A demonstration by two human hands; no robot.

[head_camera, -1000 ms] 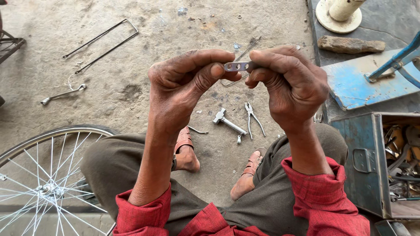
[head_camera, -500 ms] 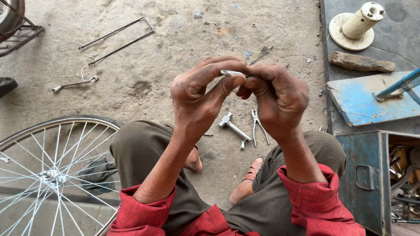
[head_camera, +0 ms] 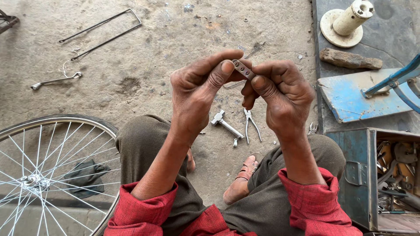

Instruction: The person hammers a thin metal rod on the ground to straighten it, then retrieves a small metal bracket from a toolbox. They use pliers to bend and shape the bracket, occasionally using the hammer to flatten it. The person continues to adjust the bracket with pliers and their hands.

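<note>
Hands up in front of the chest, both pinching one small metal strip with holes (head_camera: 243, 68). Left hand (head_camera: 197, 96) grips its near end between thumb and forefinger; right hand (head_camera: 280, 94) clamps the other end, thumb on top, remaining fingers curled under. Strip tilted, held in the air between the two thumbs, clear of the ground.

Landmark: the strip. Everything else placed from it.

- Directly below it on the concrete floor (head_camera: 144, 74): small hammer-like tool (head_camera: 225, 124) and pliers (head_camera: 250, 123), side by side, apart from each other.
- Just beyond it, partly hidden by the fingers: thin metal rod (head_camera: 256, 49) on the floor.
- Far left of it: bent wire frame (head_camera: 103, 30), and lower down a flat spanner (head_camera: 56, 81).
- Lower left: bicycle wheel (head_camera: 48, 175), spoked, lying flat, dark cloth (head_camera: 87, 177) seen through the spokes.
- Upper right: cream-coloured post on a round base (head_camera: 345, 22); a rough stone (head_camera: 350, 60) below that.
- Right: blue metal plate (head_camera: 363, 96) with a blue bar across it.
- Lower right: open blue toolbox (head_camera: 356, 175), full of loose tools; contents too jumbled to tell apart.

Person squatting, red sleeves, dark trousers, sandalled foot (head_camera: 243, 179) beneath the strip.
</note>
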